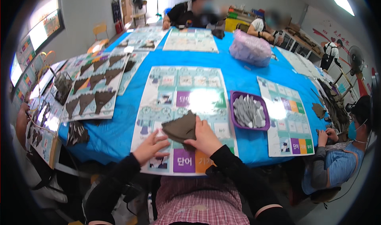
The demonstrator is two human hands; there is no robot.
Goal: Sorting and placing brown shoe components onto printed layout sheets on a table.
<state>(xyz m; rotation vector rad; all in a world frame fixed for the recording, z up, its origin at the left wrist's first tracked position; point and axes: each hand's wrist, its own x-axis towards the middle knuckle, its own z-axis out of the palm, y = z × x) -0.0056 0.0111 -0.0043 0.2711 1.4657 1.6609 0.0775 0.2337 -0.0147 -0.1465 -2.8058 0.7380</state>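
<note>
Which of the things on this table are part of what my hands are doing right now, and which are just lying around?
In hand:
left hand
right hand
dark fabric piece
printed mat beneath it

Lying about:
purple tray of grey pieces
pink plastic bag
mat with dark pieces laid out

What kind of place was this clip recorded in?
Probably a shared workroom: people sit around a long blue-covered table with printed laminated mats, a purple tray of grey strips, and dark brown fabric pieces under both hands.

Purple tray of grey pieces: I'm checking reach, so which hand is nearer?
Right. The right hand lies beside the purple tray; the left hand is farther left.
</note>
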